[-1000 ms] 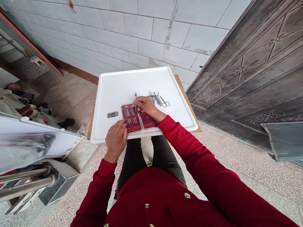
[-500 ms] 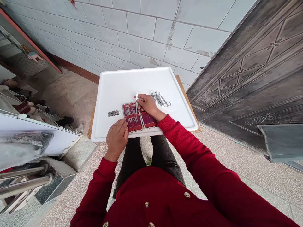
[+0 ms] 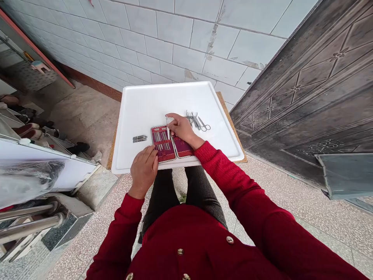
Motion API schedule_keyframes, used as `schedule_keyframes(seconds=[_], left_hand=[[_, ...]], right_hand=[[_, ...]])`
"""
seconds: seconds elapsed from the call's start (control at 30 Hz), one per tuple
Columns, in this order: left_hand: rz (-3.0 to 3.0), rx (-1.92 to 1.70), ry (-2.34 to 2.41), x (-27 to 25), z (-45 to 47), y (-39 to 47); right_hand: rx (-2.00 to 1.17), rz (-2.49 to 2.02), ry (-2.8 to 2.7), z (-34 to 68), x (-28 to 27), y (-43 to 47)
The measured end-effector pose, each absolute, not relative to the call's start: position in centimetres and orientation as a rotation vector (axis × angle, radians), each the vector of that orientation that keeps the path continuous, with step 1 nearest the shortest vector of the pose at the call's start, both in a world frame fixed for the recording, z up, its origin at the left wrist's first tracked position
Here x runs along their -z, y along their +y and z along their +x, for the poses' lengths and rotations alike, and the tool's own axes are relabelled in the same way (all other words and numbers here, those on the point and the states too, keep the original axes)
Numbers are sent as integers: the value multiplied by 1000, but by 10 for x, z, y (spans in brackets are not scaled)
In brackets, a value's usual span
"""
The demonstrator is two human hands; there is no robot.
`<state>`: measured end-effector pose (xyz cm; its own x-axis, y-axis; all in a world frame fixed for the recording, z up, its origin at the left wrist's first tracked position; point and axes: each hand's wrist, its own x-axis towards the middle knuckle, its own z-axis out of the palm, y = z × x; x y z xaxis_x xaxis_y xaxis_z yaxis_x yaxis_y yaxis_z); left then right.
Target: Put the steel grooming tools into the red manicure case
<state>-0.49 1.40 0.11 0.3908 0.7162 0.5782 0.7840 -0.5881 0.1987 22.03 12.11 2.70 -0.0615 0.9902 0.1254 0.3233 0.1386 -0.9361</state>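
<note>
An open manicure case (image 3: pixel 167 157) with a red and purple lining lies on a white tray (image 3: pixel 140 101), several slim metal tools held in a row in its left half. My left hand (image 3: pixel 143 169) grips the case's lower left edge, fingers together over the rim. Above the case, my right hand (image 3: pixel 182 130) pinches a slim, pale metal tool (image 3: pixel 168 133) between thumb and fingers. The tool stands nearly upright, its lower end over the row of tools; its exact kind is unclear. My right wrist covers part of the case's right half.
Nail clippers (image 3: pixel 140 138) lie left of the case. Small scissors (image 3: pixel 205 127) and other metal tools are grouped on the tray's right. A board (image 3: pixel 229 112) shows under the tray. Behind is a tiled wall (image 3: pixel 175 50); a dark metal door (image 3: pixel 291 89) stands at right.
The slim tool in my right hand has turned slightly and sits a little lower toward the row of tools. My left hand has stayed on the case edge.
</note>
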Motion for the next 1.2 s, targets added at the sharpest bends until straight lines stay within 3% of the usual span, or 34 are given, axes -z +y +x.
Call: schedule_keyframes(seconds=[0.33,0.7,1.2], left_hand=[[-2595,1011,-1441,1,-7,15],[-2559,998,-1404,-1,-6,15],[-2598,987,-1468,-3,-5,14]], right_hand=[[-851,-1421,-1622,214,-38,117],[-438,-1683,-1921,201,-58,147],[-536,-1717,-1830,197,-59,145]])
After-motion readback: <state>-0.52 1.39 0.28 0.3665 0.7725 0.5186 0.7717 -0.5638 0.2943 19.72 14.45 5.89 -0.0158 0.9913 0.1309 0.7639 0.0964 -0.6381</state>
